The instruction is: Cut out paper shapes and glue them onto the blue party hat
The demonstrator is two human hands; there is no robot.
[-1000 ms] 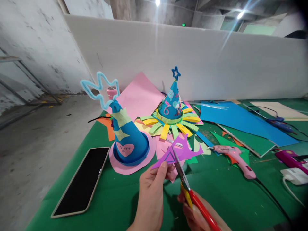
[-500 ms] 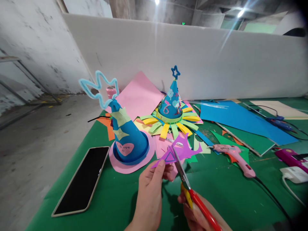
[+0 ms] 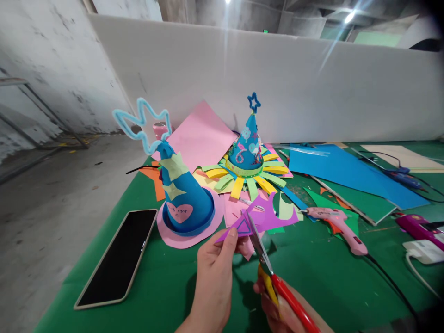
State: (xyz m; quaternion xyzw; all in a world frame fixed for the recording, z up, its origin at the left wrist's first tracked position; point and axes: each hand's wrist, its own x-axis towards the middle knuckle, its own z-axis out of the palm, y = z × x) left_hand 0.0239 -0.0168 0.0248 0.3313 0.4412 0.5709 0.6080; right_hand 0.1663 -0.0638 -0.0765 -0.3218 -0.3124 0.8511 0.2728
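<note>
Between thumb and fingers, my left hand [image 3: 217, 268] pinches a piece of purple paper [image 3: 268, 217] with a triangle drawn on it in blue. My right hand [image 3: 280, 305] grips scissors [image 3: 265, 259] with one red and one yellow handle. The blades lie at the purple paper, just right of the triangle. Left of the paper stands a blue cone hat [image 3: 189, 194] with a pink brim, pale green stars and a pink heart. Behind the paper is a second blue cone hat [image 3: 244, 152], fringed with yellow and green strips and topped by a dark blue star.
A phone [image 3: 118, 259] lies at the left table edge. To the right are a pink glue gun [image 3: 340, 222] with a black cord, blue sheets [image 3: 347, 171], a white plug adapter [image 3: 423, 249] and green scraps. A pink sheet [image 3: 203, 134] leans near the white partition [image 3: 277, 83].
The purple paper has shifted, and its right part has swung outward to the right of the blades. The scissors and both hands have moved only slightly.
</note>
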